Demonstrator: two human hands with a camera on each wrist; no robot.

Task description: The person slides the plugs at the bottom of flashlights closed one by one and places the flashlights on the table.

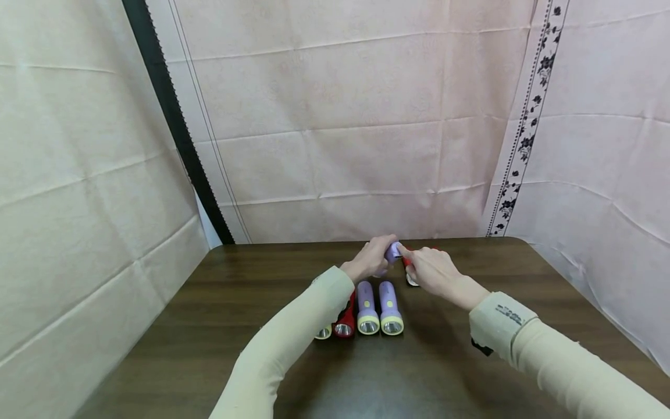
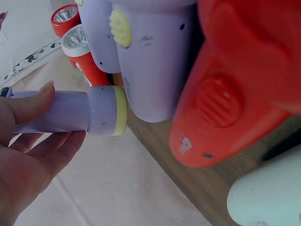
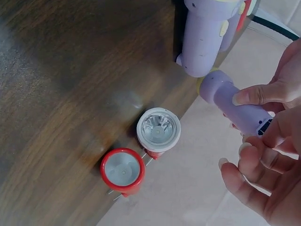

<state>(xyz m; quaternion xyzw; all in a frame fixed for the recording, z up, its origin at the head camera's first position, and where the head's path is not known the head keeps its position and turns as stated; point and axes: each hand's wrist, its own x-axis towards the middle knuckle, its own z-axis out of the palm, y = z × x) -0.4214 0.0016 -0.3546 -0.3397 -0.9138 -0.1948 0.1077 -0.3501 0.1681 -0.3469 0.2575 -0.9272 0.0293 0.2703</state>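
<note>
My left hand (image 1: 373, 256) grips a purple flashlight (image 2: 66, 110) with a yellow rim, its lens end turned toward the table. At its tail end a black part (image 3: 265, 127) shows, and the fingers of my right hand (image 1: 434, 270) pinch there. Directly in front of the hands, two more purple flashlights (image 1: 368, 305) lie side by side with lenses toward me. A red flashlight (image 1: 344, 320) lies left of them. Beyond it is a pale, yellow-rimmed flashlight (image 1: 323, 333), mostly hidden behind the left sleeve.
Right of the row lie a red flashlight with a white rim (image 3: 158, 129) and an all-red one (image 3: 122, 170); thin metal pins show beside both. Everything rests on a dark wooden table (image 1: 251, 326). Pale cloth (image 1: 335, 116) hangs behind and at both sides.
</note>
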